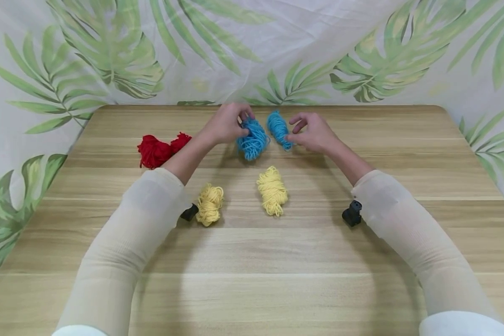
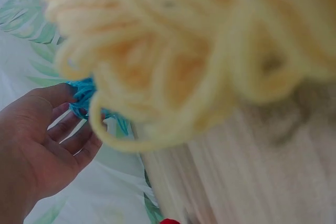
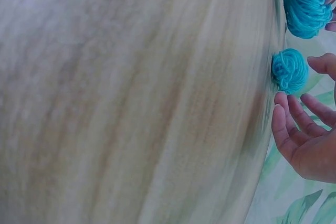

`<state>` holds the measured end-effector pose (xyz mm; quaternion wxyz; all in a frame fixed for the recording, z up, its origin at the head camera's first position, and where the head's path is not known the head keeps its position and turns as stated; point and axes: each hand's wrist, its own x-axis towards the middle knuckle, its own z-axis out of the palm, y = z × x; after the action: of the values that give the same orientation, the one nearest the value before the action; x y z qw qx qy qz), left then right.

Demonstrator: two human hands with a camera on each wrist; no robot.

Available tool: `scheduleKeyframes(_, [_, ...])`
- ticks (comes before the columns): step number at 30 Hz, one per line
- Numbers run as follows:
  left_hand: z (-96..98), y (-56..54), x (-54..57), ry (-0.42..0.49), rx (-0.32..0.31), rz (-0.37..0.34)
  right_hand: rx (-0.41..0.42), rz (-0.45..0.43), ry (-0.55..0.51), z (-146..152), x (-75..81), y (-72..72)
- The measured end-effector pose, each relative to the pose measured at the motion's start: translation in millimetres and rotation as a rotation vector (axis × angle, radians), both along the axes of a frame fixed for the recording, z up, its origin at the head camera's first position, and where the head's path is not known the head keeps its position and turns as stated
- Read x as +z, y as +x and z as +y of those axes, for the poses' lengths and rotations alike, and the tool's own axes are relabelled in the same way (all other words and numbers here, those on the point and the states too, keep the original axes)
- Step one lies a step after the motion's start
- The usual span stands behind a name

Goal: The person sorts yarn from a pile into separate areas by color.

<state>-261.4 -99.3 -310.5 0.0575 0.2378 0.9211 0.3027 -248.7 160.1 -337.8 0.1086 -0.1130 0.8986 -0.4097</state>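
Observation:
Near the far edge of the table, my left hand point(image 1: 228, 123) pinches a blue yarn skein point(image 1: 253, 140) between thumb and fingers. The left wrist view shows the same hand point(image 2: 44, 142) with part of the blue yarn point(image 2: 83, 95) at its fingertips; a blurred yellow skein point(image 2: 157, 61) covers the rest. A second blue skein point(image 1: 279, 129) lies just to the right. Beside it my right hand point(image 1: 312, 133) has its fingers spread and loosely bent. In the right wrist view, that blue skein point(image 3: 290, 71) sits between the thumb and fingers of the right hand point(image 3: 310, 145), not gripped.
Two yellow skeins, a left one point(image 1: 210, 204) and a middle one point(image 1: 273, 191), lie nearer on the wooden table point(image 1: 285, 280). Red yarn point(image 1: 155, 151) lies to the left, partly behind my left forearm. A leaf-patterned cloth point(image 1: 302, 46) hangs behind the table.

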Motion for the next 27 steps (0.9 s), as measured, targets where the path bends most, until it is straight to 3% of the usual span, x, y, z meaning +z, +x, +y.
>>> scheduleKeyframes(10, [4.4,-7.1,5.5,-0.034,-0.008,-0.039,0.026,0.048,0.007,0,0.3,3.7])
scheduleKeyframes(27, [10.2,-18.1,5.3,-0.086,0.008,-0.090,0.050,0.069,-0.008,5,3.5,19.0])
